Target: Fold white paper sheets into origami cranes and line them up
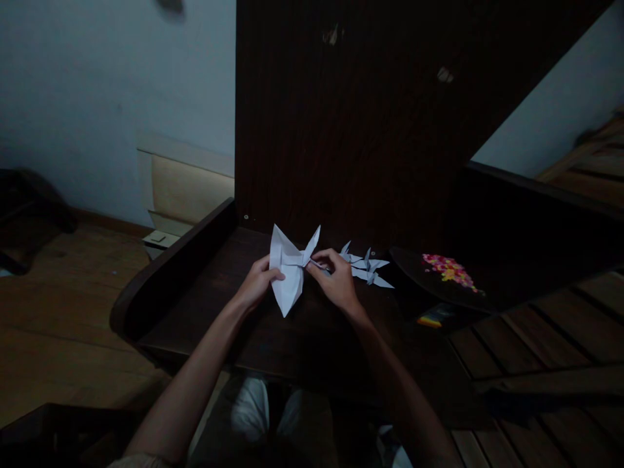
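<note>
A white folded-paper crane [291, 279] is held above the dark desk, its wings spread toward the far and near sides. My left hand [258, 281] pinches the left wing side, with the thumb lying on the paper. On the right, my right hand [336, 278] grips a narrow folded point of the same crane between thumb and fingers; the exact tip is partly hidden by the fingers. Just beyond my right hand, several smaller finished paper cranes [373, 273] rest on the desk in a cluster, partly covered by that hand.
The dark wooden desk [195, 318] has a raised left side and a tall back panel [341, 130]. At the right lies a dark item with a pink and yellow floral pattern [449, 270]. Wooden slats [550, 331] extend at the right, and a wooden floor [73, 312] lies left.
</note>
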### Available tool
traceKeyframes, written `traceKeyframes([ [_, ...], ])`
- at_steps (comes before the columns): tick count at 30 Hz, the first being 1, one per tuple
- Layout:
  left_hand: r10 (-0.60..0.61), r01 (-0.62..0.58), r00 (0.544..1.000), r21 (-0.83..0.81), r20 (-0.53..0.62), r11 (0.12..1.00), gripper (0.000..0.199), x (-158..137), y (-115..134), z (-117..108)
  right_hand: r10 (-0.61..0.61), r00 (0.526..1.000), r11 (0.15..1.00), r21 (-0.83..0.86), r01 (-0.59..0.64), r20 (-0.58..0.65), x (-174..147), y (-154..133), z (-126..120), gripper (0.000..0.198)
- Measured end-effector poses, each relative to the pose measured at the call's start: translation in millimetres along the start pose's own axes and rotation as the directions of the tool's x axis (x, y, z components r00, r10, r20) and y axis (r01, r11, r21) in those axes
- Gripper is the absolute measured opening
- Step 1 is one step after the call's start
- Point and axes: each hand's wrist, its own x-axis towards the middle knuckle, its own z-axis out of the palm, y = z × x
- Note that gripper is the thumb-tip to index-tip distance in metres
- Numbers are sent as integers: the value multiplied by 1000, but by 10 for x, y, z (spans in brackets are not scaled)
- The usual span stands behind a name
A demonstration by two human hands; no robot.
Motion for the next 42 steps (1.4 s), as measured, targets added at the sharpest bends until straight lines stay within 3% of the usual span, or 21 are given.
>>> traceKeyframes([
  [3, 54, -57, 998, 94, 38, 994, 40, 14, -18, -57, -22, 995, 1000, -6, 22, 97, -12, 7, -8, 10],
  [5, 191, -198, 980, 163, 56, 967, 56, 17, 17, -96, -47, 992, 997, -53, 54, 116, -18, 3, -31, 12],
  [8, 479, -472, 875, 332, 67, 817, 78, -4, 142, -120, -86, 987, 988, -114, 102, 138, -25, -7, -69, 13],
  [10, 563, -544, 814, 520, 139, 658, 72, -27, 238, -99, -111, 981, 980, -148, 135, 158, -31, -12, -85, 14],
  [12, 550, -578, 789, 636, 276, 511, 50, -41, 305, -57, -121, 979, 969, -193, 153, 167, -38, -19, -88, 15],
  [15, 536, -588, 770, 711, 347, 385, 27, -28, 320, 6, -114, 979, 956, -248, 154, 166, -48, -29, -80, 16],
  [20, 527, -549, 776, 783, 347, 292, 25, 6, 263, 26, -107, 984, 953, -268, 142, 140, -60, -22, -66, 17],
  [24, 496, -557, 793, 752, 354, 353, 22, -9, 256, 15, -104, 988, 964, -234, 128, 115, -68, -12, -65, 16],
  [32, 497, -534, 835, 569, 237, 625, 18, 20, 222, 2, -87, 991, 987, -126, 100, 104, -60, -64, -80, 12],
  [35, 471, -523, 849, 504, 238, 688, 22, 61, 216, 3, -88, 989, 990, -100, 100, 121, -48, -82, -84, 11],
  [38, 455, -504, 863, 447, 220, 739, 14, 83, 208, 8, -88, 990, 992, -76, 97, 109, -34, -70, -94, 11],
  [42, 427, -463, 886, 391, 181, 795, 13, 69, 188, 18, 0, 995, 1000, -16, 1, 103, -17, -14, -115, 11],
])
